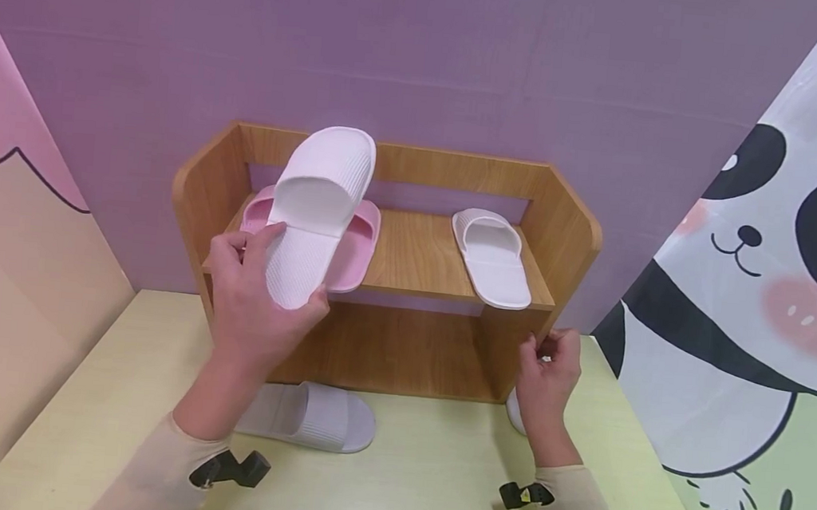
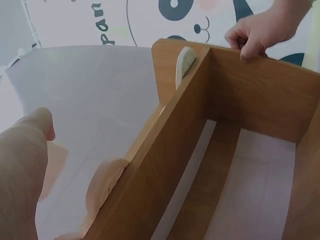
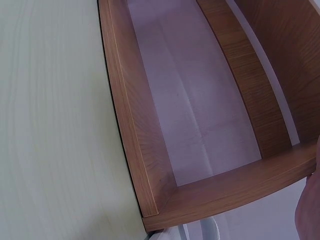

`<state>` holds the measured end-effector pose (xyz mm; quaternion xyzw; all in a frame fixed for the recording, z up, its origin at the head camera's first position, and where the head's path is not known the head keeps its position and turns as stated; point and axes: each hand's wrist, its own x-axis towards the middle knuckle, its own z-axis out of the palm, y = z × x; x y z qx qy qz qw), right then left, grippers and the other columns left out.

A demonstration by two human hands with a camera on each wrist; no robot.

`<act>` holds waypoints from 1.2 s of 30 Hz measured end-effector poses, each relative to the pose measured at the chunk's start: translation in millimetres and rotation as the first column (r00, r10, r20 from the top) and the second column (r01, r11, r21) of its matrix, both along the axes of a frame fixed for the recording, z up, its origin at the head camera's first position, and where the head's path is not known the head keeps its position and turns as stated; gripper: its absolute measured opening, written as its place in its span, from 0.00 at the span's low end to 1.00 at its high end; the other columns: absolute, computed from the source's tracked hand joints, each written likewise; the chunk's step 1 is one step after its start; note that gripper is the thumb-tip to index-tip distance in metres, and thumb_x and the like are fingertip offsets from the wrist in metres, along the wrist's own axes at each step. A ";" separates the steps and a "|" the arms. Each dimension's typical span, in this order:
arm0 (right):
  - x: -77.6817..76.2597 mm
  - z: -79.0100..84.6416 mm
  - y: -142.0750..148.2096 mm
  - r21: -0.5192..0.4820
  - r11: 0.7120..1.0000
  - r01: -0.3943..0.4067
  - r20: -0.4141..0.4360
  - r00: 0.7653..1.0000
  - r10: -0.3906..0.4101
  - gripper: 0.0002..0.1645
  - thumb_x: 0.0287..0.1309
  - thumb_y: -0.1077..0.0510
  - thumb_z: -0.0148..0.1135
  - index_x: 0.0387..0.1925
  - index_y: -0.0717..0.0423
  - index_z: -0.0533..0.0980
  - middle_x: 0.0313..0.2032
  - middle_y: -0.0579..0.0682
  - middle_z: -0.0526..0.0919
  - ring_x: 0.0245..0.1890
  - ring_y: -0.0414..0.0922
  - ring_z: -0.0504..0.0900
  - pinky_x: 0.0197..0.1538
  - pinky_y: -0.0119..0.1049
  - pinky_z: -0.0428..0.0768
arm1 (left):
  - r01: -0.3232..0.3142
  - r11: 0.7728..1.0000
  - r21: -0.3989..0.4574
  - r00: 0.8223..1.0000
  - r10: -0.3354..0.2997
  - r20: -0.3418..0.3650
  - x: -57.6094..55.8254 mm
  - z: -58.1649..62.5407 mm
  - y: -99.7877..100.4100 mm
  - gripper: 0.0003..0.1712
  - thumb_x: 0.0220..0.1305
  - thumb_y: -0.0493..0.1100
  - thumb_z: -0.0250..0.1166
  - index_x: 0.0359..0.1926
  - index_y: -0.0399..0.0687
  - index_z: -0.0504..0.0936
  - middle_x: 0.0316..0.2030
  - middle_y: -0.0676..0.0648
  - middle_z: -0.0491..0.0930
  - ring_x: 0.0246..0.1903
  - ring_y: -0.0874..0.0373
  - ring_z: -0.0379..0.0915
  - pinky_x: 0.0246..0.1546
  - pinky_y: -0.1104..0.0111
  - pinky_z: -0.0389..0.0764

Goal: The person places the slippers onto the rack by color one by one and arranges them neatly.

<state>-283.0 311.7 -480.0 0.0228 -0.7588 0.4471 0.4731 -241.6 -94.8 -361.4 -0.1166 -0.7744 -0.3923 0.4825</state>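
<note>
My left hand (image 1: pixel 254 295) grips a white slipper (image 1: pixel 319 200) by its heel end, thumb on one side and fingers on the other, toe tilted up. It is held in front of a pair of pink slippers (image 1: pixel 360 251) on the upper shelf, partly hiding them. With curled fingers my right hand (image 1: pixel 548 382) holds the front edge of the right side panel of the wooden shoe rack (image 1: pixel 416 252); the left wrist view also shows that right hand (image 2: pixel 265 31) at the panel's edge. One white slipper (image 1: pixel 499 272) sits at the upper shelf's right end.
On the pale table (image 1: pixel 427 481) a white slipper (image 1: pixel 327 417) lies sideways before the rack. Another white slipper (image 1: pixel 515 414) is at the rack's right, mostly hidden by my right hand. A purple wall (image 1: pixel 424 56) stands behind, with a panda-printed panel (image 1: pixel 757 314) on the right.
</note>
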 end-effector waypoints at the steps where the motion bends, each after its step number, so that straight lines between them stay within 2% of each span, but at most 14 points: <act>1: -0.1 0.2 -0.1 0.001 1.000 -0.002 -0.002 1.000 0.002 0.05 0.71 0.72 0.61 0.43 0.68 0.72 0.43 0.60 0.80 0.37 0.37 0.78 0.39 0.25 0.75 | 0.003 1.000 -0.003 1.000 -0.003 0.000 -0.5 0.7 2.9 0.47 0.46 0.57 0.76 0.68 0.44 0.80 0.55 0.33 0.68 0.59 0.38 0.65 0.53 0.46 0.75; 6: 0.4 1.0 -0.9 0.000 1.000 -0.005 -0.011 1.000 0.005 0.06 0.70 0.73 0.61 0.42 0.69 0.71 0.42 0.60 0.80 0.36 0.37 0.78 0.39 0.25 0.74 | 0.021 1.000 -0.013 1.000 -0.021 0.015 -2.7 2.5 17.3 0.46 0.46 0.58 0.76 0.66 0.43 0.80 0.53 0.33 0.68 0.55 0.38 0.66 0.51 0.49 0.75; 11: 1.9 1.7 -0.6 0.004 1.000 0.000 0.000 1.000 0.000 0.06 0.70 0.73 0.61 0.43 0.69 0.71 0.43 0.60 0.80 0.36 0.37 0.78 0.39 0.26 0.74 | 0.033 0.999 -0.018 0.994 -0.031 0.109 -2.0 5.9 32.7 0.48 0.47 0.58 0.79 0.69 0.43 0.79 0.54 0.35 0.68 0.55 0.40 0.65 0.50 0.52 0.75; 16: 1.7 1.3 0.5 0.001 1.000 -0.005 0.009 1.000 0.005 0.05 0.71 0.72 0.61 0.44 0.68 0.72 0.43 0.59 0.80 0.37 0.38 0.78 0.39 0.27 0.75 | 0.036 0.999 -0.017 0.982 -0.032 0.188 -3.6 9.3 48.5 0.48 0.48 0.58 0.80 0.70 0.45 0.78 0.55 0.37 0.67 0.57 0.42 0.65 0.52 0.51 0.76; 24: 0.7 -0.3 2.0 0.008 1.000 -0.002 0.012 1.000 0.002 0.06 0.71 0.72 0.62 0.44 0.68 0.72 0.44 0.59 0.80 0.37 0.38 0.78 0.39 0.25 0.75 | 0.055 0.997 -0.050 0.968 -0.041 0.248 -6.5 14.2 75.2 0.46 0.50 0.59 0.79 0.68 0.45 0.79 0.56 0.37 0.67 0.58 0.42 0.65 0.53 0.48 0.78; 30: 0.4 -1.2 2.3 0.014 1.000 -0.004 0.003 1.000 0.004 0.06 0.70 0.72 0.62 0.43 0.68 0.72 0.43 0.59 0.80 0.36 0.38 0.77 0.39 0.25 0.74 | 0.035 0.991 -0.130 0.958 0.004 0.287 -9.3 16.0 88.7 0.45 0.52 0.61 0.78 0.67 0.43 0.79 0.54 0.37 0.68 0.56 0.42 0.66 0.51 0.50 0.80; 36: -0.4 -1.5 2.8 0.020 1.000 -0.004 0.007 1.000 0.003 0.06 0.71 0.72 0.61 0.43 0.68 0.72 0.43 0.59 0.80 0.37 0.38 0.77 0.39 0.26 0.74 | -0.001 0.974 -0.229 0.937 0.080 0.339 -8.3 20.9 100.7 0.48 0.54 0.65 0.77 0.70 0.43 0.79 0.52 0.39 0.70 0.53 0.44 0.68 0.47 0.52 0.80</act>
